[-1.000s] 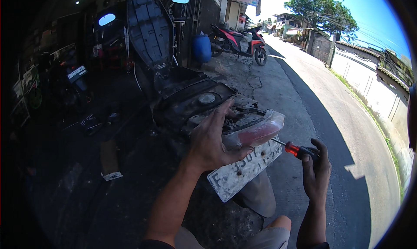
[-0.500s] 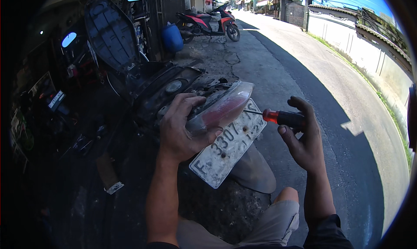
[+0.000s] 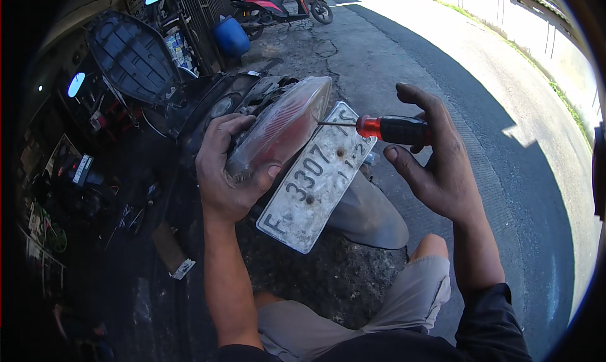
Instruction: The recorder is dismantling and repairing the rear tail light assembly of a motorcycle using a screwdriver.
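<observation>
My left hand (image 3: 222, 179) grips the near left end of a motorbike tail light (image 3: 285, 123), thumb below and fingers over its upper side. The lens is red and clear, dusty and scuffed. In my right hand (image 3: 445, 172) is a screwdriver (image 3: 399, 130) with a red and black handle, held loosely at the butt end with the index finger raised off it. Its thin shaft points left, the tip at the right edge of the lens. Below the light hangs a worn white number plate (image 3: 315, 184), tilted, above a grey rear mudguard (image 3: 374, 218).
The motorbike's seat (image 3: 134, 59) stands raised at the left. Behind are a blue barrel (image 3: 231, 37) and a parked red and black scooter (image 3: 281, 7). A block-shaped brown piece (image 3: 170, 248) lies on the dark floor to the left. The road (image 3: 480, 103) runs along the right.
The view has tipped down and shifted, so the tail light, plate and hands sit further left and higher. Both hands keep their holds, and the screwdriver tip stays at the lens edge.
</observation>
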A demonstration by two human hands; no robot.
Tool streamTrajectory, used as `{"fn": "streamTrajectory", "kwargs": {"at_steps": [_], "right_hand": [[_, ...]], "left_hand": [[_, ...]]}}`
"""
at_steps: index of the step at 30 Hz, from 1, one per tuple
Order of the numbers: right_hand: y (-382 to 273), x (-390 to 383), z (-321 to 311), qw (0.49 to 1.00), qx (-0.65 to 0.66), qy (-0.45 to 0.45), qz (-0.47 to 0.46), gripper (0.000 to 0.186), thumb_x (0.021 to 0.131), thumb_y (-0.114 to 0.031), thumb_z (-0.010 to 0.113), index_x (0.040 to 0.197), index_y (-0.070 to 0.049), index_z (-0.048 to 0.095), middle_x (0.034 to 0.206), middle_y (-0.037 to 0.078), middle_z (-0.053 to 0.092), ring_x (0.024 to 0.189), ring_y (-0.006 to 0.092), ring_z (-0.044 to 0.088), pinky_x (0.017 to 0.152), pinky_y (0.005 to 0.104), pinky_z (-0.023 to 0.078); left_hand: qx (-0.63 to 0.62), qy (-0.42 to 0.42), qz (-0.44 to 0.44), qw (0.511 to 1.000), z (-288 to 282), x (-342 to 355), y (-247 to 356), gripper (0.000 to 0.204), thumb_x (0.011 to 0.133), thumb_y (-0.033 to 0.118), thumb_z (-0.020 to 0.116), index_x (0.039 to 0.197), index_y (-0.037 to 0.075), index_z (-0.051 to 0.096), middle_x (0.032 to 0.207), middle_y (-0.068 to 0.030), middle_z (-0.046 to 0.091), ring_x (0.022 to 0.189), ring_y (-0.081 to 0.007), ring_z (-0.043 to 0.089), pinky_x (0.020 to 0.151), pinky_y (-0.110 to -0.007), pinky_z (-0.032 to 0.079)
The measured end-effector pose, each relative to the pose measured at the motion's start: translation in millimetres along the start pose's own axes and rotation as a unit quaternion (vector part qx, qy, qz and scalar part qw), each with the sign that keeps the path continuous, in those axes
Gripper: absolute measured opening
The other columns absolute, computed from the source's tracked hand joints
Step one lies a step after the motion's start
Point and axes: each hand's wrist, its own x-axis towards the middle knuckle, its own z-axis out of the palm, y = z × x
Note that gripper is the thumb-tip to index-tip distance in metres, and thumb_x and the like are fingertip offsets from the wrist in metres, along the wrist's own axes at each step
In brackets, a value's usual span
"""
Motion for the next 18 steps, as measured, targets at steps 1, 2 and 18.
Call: {"fn": "streamTrajectory", "kwargs": {"at_steps": [1,2,18], "right_hand": [[1,1,-2,1.0,0.003,-0.004,0.002,0.039,0.093,-0.033,0.069,0.12,-0.006,0.06,0.08,0.013,0.074,0.079,0.0254,0.074,0.069,0.0342,0.054],[1,3,-7,0.996,-0.061,-0.059,0.03,0.04,0.092,-0.031,0.07,0.122,-0.007,0.059,0.088,0.013,0.073,0.082,0.0248,0.074,0.068,0.0341,0.055],[8,4,-12,0.992,-0.049,-0.112,-0.015,0.042,0.096,-0.03,0.065,0.129,-0.005,0.058,0.123,0.015,0.066,0.107,0.0252,0.069,0.076,0.0394,0.057]], "left_hand": [[-0.004,0.001,0.004,1.0,0,1,-1,0.068,0.067,0.043,0.083,0.109,-0.006,0.063,0.108,-0.0205,0.063,0.101,-0.0327,0.063,0.089,-0.04,0.049],[-0.006,0.001,0.007,1.0,-1,1,-1,0.069,0.067,0.044,0.083,0.109,-0.006,0.063,0.108,-0.0204,0.063,0.101,-0.0325,0.063,0.089,-0.04,0.049],[-0.039,0.001,0.003,0.999,2,2,-4,0.066,0.07,0.043,0.082,0.11,-0.006,0.063,0.108,-0.0189,0.063,0.101,-0.0298,0.063,0.089,-0.039,0.049]]}}
